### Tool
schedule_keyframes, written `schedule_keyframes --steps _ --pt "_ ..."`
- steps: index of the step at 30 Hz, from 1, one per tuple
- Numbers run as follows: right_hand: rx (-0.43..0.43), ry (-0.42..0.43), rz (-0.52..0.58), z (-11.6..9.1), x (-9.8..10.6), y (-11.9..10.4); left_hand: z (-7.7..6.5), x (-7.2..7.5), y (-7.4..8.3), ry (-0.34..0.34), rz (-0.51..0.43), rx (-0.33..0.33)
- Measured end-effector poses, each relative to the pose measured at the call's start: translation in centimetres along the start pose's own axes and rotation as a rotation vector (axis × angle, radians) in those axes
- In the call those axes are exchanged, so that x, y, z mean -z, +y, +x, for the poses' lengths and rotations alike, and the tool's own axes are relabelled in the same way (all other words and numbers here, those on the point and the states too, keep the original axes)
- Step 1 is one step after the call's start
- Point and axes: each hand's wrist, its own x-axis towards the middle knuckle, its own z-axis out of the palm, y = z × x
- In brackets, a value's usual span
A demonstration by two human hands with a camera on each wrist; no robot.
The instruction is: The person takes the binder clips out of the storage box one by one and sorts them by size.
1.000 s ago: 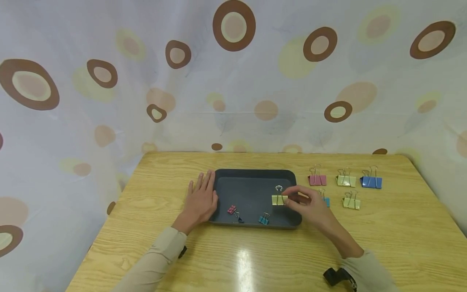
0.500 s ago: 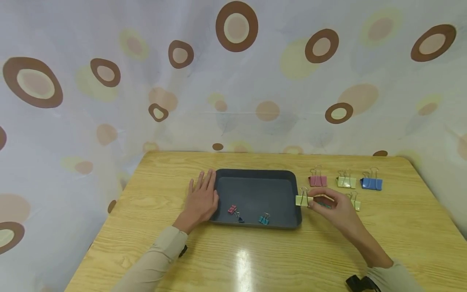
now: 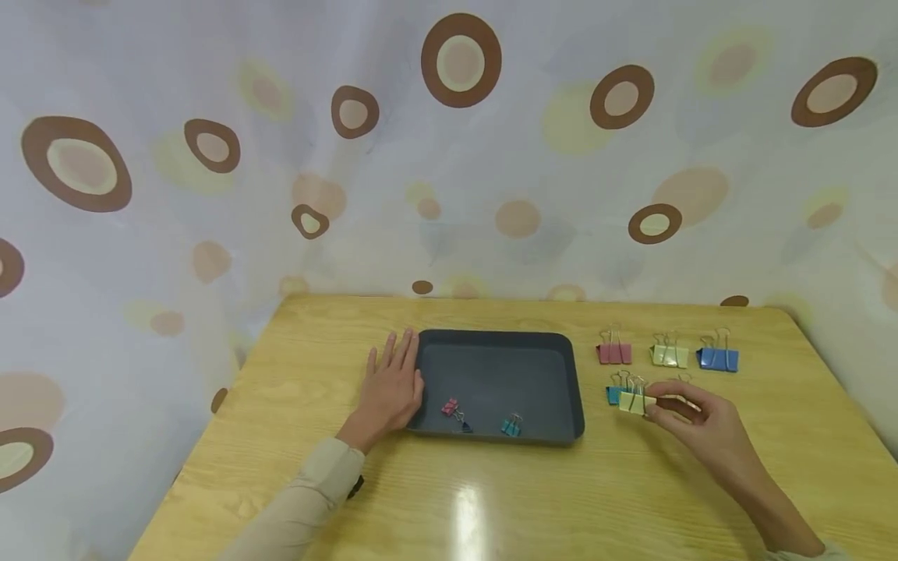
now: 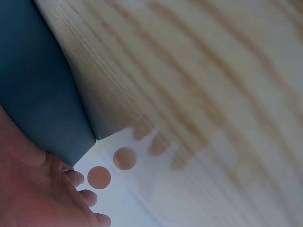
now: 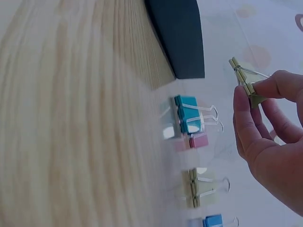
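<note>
My right hand [image 3: 701, 425] pinches a pale yellow binder clip [image 3: 635, 403] by one end between thumb and fingers, handles upward. In the head view it overlaps a teal binder clip [image 3: 613, 395]; the right wrist view shows the held clip [image 5: 246, 80] raised and apart from the teal one [image 5: 189, 115]. My left hand [image 3: 388, 393] lies with straight fingers along the left side of a dark grey tray [image 3: 505, 339], thumb at its rim. Inside the tray are small binder clips: pink [image 3: 450, 406], dark blue [image 3: 463, 425] and teal [image 3: 511, 425].
Behind my right hand stands a row of larger binder clips: pink [image 3: 614, 354], yellow [image 3: 669, 356] and blue [image 3: 719, 359]. Another clip is mostly hidden by that hand, only its wire handle [image 3: 684, 379] showing. A patterned curtain [image 3: 519, 156] hangs behind the wooden table [image 3: 365, 514].
My right hand has carried the yellow binder clip from over the tray rightward, past the tray's right rim, to in front of the teal clip. The left hand has stayed in place.
</note>
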Motion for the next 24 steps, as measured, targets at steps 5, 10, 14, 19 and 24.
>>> schedule_keyframes --steps 5,10,14,19,24 --pt "-0.031 0.007 0.021 -1.2 1.8 1.0 -0.2 -0.4 0.3 0.001 0.003 0.010" --pt "-0.037 0.053 0.040 -1.8 3.3 1.4 -0.2 -0.3 0.3 0.002 -0.016 0.004" --pt "-0.051 0.088 -0.019 -1.7 4.6 1.1 -0.3 0.0 0.2 0.000 -0.019 0.008" --pt "-0.037 0.122 -0.101 -1.4 6.4 1.5 -0.2 0.1 0.3 -0.010 -0.026 0.008" --pt "-0.029 0.151 -0.143 -1.2 8.5 3.2 -0.1 0.1 0.2 -0.011 -0.026 0.012"
